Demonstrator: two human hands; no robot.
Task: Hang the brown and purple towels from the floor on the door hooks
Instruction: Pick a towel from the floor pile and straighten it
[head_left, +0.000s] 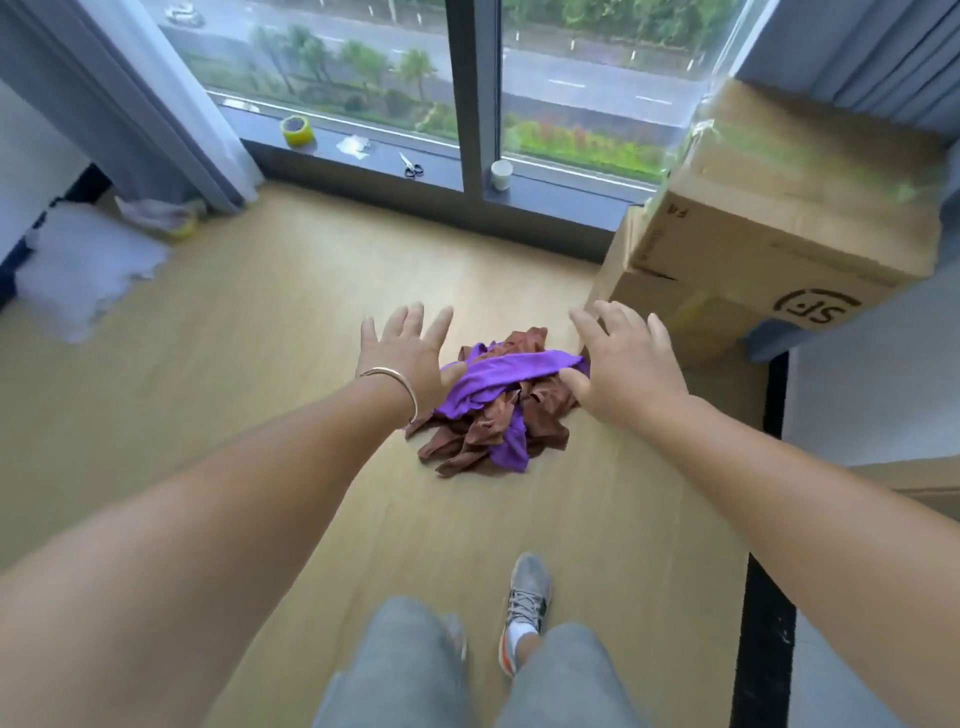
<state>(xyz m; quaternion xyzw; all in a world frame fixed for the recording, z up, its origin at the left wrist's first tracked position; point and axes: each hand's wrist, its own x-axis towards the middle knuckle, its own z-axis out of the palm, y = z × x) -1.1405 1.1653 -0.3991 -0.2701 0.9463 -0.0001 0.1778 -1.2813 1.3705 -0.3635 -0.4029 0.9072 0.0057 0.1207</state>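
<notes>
Both arms stretched fwd and down over wood floor (260, 364). Left hand (410, 358) fingers spread straight, palm down, nothing held; thin bangle (395, 382) on that wrist. Right hand (621, 358) also spread flat, nothing gripped; thumb overlaps the purple cloth in view, contact can't be told.

Purple towel (498, 374) and brown towel (467, 441) lie crumpled together in one heap on floor, between the two hands. Purple draped across top and down the front of the heap, brown showing behind and beneath.

Cardboard boxes (753, 228) stacked just right of the heap, against the window corner. Window sill (441, 166) carries yellow tape roll (297, 130), scissors (412, 166), white paper cup (501, 174). Grey curtain (130, 104) at left, white sheet (88, 265) on floor below it. Person's grey trousers and one grey sneaker (524, 608) at bottom, well short of the towels.
</notes>
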